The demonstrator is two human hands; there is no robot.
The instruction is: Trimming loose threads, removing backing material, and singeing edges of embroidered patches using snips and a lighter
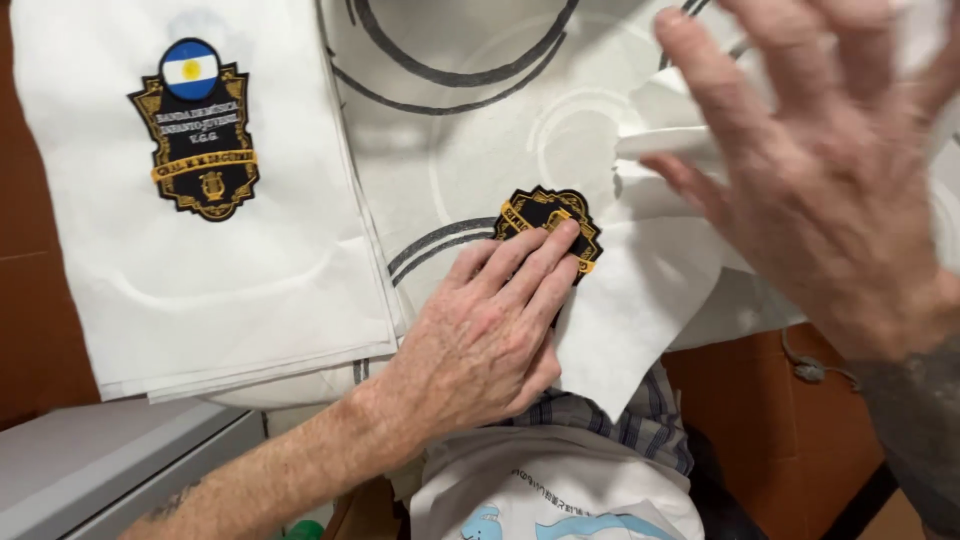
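Embroidered patch, black with gold trim, lies on the white cloth with dark curved rings, near its front edge. Left hand lies flat on it, palm down, fingers extended and close together, tips covering the lower right part of the patch. Not pinching anything, just pressing down.

Just right of the patch, a loose sheet of white backing fabric touches or slightly overlaps the patch edge; one corner hangs off the front of the table. More crumpled white fabric sits behind it.

Right hand is raised above that fabric, close to the camera and blurred, fingers spread apart, holding nothing that I can see. Dark sleeve at the wrist.

Well to the left, a stack of white fabric panels lies flat, top one carrying a finished badge: same black-and-gold shield shape plus a round blue-white-blue emblem with a yellow centre on top.

Below the table edge: checked garment, a white printed bag, a grey surface at lower left.
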